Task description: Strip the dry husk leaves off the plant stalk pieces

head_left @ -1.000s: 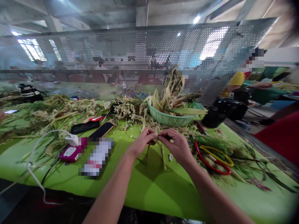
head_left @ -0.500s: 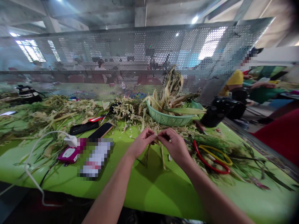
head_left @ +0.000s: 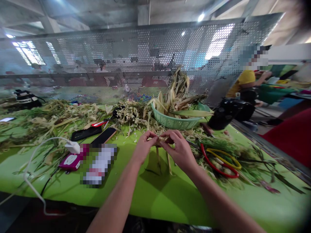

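Above the green table [head_left: 150,200], my left hand [head_left: 143,148] and my right hand [head_left: 179,149] meet fingertip to fingertip. Both are closed in a pinch on a thin strip of dried husk [head_left: 159,161], whose narrow pale ends hang below the fingers. The part between the fingertips is mostly hidden. Just beyond my hands stands a light green plastic basket [head_left: 173,122] heaped with dried corn husks [head_left: 178,89]. Close to my right hand lie scissors with red and yellow loop handles [head_left: 207,163].
On the left are a dark phone [head_left: 104,136], a black flat case [head_left: 85,133], a magenta box [head_left: 70,161] with a white plug [head_left: 72,147] and cable. Loose husks [head_left: 60,113] line the back. A perforated metal screen [head_left: 116,64] stands behind; a person in yellow [head_left: 246,79] sits right.
My hands have shifted slightly left, still pinched together, and the hanging husk ends have swung a little. The person in yellow has raised a forearm.
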Tool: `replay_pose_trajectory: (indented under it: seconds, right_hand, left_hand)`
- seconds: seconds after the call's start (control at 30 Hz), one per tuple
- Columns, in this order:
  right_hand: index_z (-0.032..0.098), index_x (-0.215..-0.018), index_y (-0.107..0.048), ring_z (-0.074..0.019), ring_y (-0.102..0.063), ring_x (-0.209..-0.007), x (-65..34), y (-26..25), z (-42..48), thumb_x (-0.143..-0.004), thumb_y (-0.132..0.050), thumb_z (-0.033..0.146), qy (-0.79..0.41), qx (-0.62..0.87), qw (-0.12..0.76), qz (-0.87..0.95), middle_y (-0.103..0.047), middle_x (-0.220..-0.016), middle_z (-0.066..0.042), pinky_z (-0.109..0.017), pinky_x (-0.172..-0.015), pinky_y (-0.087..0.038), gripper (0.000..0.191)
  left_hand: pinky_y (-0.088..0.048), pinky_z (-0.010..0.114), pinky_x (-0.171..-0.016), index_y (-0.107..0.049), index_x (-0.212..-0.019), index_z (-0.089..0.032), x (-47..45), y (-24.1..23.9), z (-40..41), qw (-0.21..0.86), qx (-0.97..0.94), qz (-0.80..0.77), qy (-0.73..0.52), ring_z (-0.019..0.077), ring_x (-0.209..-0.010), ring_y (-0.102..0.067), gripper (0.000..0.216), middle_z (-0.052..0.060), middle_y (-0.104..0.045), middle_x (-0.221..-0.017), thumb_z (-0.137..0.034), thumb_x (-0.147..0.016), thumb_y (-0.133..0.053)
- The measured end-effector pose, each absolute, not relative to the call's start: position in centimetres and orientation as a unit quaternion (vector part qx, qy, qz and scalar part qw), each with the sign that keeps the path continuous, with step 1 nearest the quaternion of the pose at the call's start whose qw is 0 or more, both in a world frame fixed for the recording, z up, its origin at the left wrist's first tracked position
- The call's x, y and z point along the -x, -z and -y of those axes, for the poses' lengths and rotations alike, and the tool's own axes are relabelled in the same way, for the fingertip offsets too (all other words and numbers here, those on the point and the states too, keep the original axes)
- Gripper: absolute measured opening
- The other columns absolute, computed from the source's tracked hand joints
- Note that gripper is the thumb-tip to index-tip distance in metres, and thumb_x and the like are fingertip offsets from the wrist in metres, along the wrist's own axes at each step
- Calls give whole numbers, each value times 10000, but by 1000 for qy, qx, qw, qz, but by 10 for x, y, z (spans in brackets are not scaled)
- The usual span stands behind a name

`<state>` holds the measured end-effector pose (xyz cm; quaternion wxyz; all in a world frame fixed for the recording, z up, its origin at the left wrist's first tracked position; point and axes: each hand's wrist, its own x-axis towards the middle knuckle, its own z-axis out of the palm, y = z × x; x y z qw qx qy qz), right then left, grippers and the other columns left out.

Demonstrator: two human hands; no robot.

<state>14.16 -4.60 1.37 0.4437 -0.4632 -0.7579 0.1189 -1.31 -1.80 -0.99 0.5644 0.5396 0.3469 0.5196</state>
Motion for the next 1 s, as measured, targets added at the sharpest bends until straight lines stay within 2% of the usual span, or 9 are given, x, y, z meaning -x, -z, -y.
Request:
replay_pose_trajectory:
  seconds: [0.13, 0.3, 0.5, 0.57, 0.73, 1.0]
  right_hand:
    - [207, -947, -589, -159, -567, -695, -143, -9, 43, -843, -592, 243, -148, 482, 437, 745, -577, -931, -48, -292, -656, -468, 111]
    - [200, -906, -603, -165, -562, -709, -144, -3, 41, -837, -593, 242, -191, 470, 464, 726, -599, -834, -32, -280, -651, -458, 81]
    - [197, -866, -595, -158, -557, -672, -143, -2, 39, -815, -599, 252, -233, 471, 474, 706, -601, -767, -19, -273, -621, -445, 75]
    - [196, -856, -589, -158, -553, -670, -143, -3, 39, -803, -600, 243, -234, 481, 471, 701, -598, -756, -17, -275, -622, -441, 71]
    - [193, -817, -574, -150, -524, -638, -143, -2, 37, -791, -595, 244, -243, 503, 466, 686, -579, -706, -3, -270, -596, -416, 61]
    - [190, -826, -573, -141, -509, -654, -142, 1, 35, -792, -616, 282, -305, 472, 492, 665, -561, -717, 1, -265, -611, -405, 107]
  left_hand:
    - [-459, 268, -761, -571, -788, -173, 12, 9, 20, 577, -541, -342, -507, 114, -750, -537, 174, -11, -566, -767, -327, -760, -645]
    - [-427, 248, -689, -574, -755, -163, 12, 8, 19, 602, -531, -344, -488, 105, -678, -515, 186, -16, -557, -711, -329, -737, -656]
    - [-344, 225, -600, -623, -736, -163, 15, 4, 20, 542, -566, -389, -484, 98, -635, -477, 111, -14, -569, -674, -274, -732, -623]
    - [-338, 226, -581, -617, -735, -165, 15, 5, 20, 552, -555, -393, -483, 97, -614, -477, 111, -18, -563, -659, -275, -726, -622]
    - [-358, 228, -585, -589, -776, -167, 12, 8, 20, 578, -535, -385, -481, 102, -614, -488, 138, -15, -558, -674, -299, -745, -617]
    - [-371, 220, -654, -533, -821, -188, 3, 8, 25, 481, -587, -380, -529, 108, -706, -448, 95, -14, -495, -751, -271, -862, -512]
